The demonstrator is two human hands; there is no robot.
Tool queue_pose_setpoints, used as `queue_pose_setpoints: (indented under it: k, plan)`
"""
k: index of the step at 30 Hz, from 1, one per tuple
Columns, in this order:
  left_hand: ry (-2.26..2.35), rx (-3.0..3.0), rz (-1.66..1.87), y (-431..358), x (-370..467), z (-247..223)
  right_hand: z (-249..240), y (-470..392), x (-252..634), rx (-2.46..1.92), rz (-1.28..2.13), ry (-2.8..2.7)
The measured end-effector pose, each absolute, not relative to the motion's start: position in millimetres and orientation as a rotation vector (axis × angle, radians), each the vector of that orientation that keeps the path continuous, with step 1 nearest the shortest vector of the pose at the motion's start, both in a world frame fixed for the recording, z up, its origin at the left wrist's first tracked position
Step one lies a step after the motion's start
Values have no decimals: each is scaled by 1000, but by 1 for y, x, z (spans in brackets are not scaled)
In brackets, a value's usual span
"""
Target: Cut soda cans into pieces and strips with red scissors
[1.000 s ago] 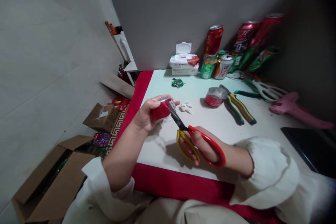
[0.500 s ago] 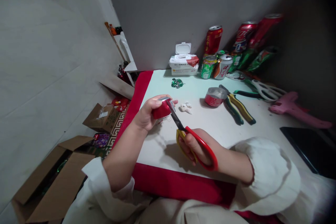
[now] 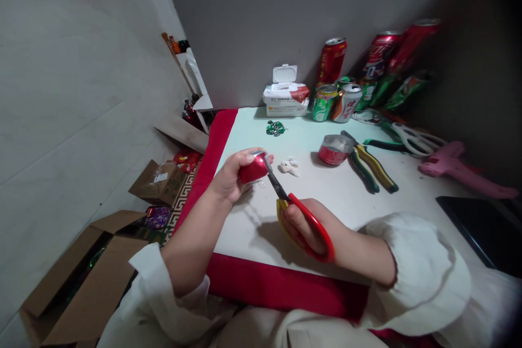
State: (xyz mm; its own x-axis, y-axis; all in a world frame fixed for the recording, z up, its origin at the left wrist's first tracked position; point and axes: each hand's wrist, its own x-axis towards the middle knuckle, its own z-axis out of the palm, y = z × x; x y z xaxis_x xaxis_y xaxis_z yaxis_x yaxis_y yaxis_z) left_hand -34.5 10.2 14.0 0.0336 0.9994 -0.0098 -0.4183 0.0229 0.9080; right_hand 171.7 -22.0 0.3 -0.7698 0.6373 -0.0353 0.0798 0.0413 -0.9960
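Near the counter's [image 3: 253, 228] left edge, the left hand [image 3: 230, 176] is clamping a red can piece [image 3: 253, 169] while the right hand [image 3: 304, 225] is squeezing scissors [image 3: 293, 206], blades angling far-left, seemingly biting its right rim.

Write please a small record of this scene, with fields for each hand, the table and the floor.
left hand: grips a red can piece
right hand: holds red and yellow scissors, blades at the can piece
table: cut can, pliers, wipes pack, upright cans at the wall
floor: open cardboard boxes
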Motion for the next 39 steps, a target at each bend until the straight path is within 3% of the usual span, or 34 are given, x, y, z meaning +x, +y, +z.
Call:
queue_pose_setpoints:
  k: [16,39]
  plan:
    - [881,974,1260,5,-38,24,-7,-21,172,-575,2022,-1773]
    - [838,996,1213,8,-45,19,-2,-22,176,-634,1808,-1935]
